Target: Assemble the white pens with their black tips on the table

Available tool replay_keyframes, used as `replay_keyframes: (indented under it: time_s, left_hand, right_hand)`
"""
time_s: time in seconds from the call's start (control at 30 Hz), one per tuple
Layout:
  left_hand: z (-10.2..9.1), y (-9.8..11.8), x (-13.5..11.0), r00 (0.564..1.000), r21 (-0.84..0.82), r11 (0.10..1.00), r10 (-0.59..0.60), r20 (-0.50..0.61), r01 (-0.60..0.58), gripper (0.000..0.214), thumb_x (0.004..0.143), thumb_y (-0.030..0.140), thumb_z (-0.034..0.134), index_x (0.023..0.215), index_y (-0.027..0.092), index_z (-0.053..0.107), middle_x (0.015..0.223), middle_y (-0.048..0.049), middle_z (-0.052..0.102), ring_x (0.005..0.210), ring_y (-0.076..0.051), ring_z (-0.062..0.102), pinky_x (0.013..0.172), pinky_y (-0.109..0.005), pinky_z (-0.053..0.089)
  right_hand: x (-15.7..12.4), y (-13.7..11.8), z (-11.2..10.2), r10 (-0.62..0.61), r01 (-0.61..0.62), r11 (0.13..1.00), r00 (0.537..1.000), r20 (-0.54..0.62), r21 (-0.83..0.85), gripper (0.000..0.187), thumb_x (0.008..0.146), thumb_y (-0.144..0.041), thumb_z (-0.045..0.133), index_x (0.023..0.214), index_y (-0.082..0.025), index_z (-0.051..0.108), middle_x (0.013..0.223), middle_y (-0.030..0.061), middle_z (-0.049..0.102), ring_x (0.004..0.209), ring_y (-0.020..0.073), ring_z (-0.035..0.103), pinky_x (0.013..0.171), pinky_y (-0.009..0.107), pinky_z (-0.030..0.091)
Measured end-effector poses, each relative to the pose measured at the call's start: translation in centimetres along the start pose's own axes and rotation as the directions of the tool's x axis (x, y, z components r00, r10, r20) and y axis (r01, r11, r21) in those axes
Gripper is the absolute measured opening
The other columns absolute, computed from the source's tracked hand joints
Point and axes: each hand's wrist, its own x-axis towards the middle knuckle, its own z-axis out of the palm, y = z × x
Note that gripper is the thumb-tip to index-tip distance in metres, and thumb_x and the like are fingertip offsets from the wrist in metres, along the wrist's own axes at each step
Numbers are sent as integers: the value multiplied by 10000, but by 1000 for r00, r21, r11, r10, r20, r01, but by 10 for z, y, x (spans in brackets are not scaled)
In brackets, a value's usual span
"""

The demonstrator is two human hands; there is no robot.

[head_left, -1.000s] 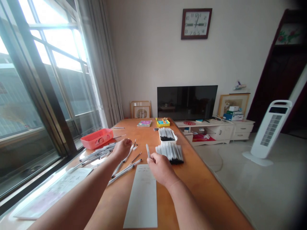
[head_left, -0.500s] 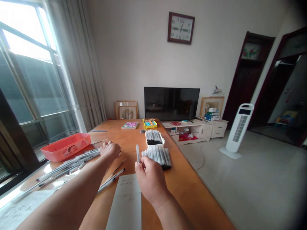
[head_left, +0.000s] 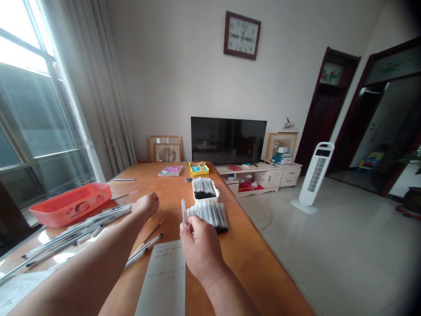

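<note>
My right hand (head_left: 200, 245) pinches a pen (head_left: 183, 211) with a translucent barrel between thumb and fingers. The pen points up and away, and its lower end is hidden in my grip. Just beyond lies a row of translucent pens (head_left: 208, 213) with black ends. Behind it, a white container (head_left: 216, 193) holds more of them. My left hand (head_left: 147, 205) is curled closed over the table; the fingers' far side is hidden, so anything inside does not show. A heap of loose pens (head_left: 85, 230) lies left of that forearm, and a thin refill (head_left: 153, 231) lies between the hands.
A red plastic basket (head_left: 74, 204) stands at the left. Paper with writing (head_left: 164, 281) lies in front of me on the wooden table (head_left: 250, 263). A booklet (head_left: 170, 170) and a yellow box (head_left: 199, 169) sit at the far end. A tower fan (head_left: 315, 175) stands on the floor.
The view has turned slightly to the right. My left hand's fingers have drawn in to a tighter curl. My right hand keeps the pen in much the same pose.
</note>
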Motion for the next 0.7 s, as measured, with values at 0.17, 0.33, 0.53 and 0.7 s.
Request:
replay_keyframes:
  time_s: [0.17, 0.33, 0.53, 0.7]
  left_hand:
    - [-23, 5, -30, 1000, -293, 956, 5, 6, -3, 327, 711, 295, 639, 1009, 164, 673, 864, -92, 739, 743, -214, 661, 646, -306, 467]
    - [-65, -3, -96, 997, -715, 699, 42, 60, 14, 420, 715, 349, 709, 1079, 144, 671, 922, -96, 756, 781, -182, 683, 642, -265, 476]
    - [-100, -13, -172, 970, -935, 283, 51, 236, 213, 360, 673, 225, 827, 1005, 142, 715, 985, -120, 760, 901, -198, 710, 769, -268, 515]
    - [-97, -25, -195, 951, -944, 168, 73, 300, 285, 271, 774, 235, 779, 1035, 184, 729, 1099, -109, 752, 1019, -211, 705, 850, -275, 537]
  right_hand:
    - [-1, -2, 0, -20, 22, 999, 997, 73, -27, 273, 976, -294, 443, 744, -206, 556, 731, 25, 652, 628, 143, 530, 583, 254, 300]
    - [-8, -7, 5, -103, 100, 995, 979, 177, 23, 283, 1003, -318, 398, 828, -211, 593, 725, 14, 649, 635, 134, 532, 582, 239, 287]
    - [-20, -15, 15, -182, 183, 983, 921, 343, 29, 261, 982, -327, 445, 885, -217, 661, 732, 18, 669, 649, 141, 561, 578, 242, 272]
    - [-26, -21, 20, -235, 237, 971, 893, 385, 42, 242, 978, -308, 450, 904, -222, 663, 792, 25, 707, 708, 147, 611, 594, 240, 277]
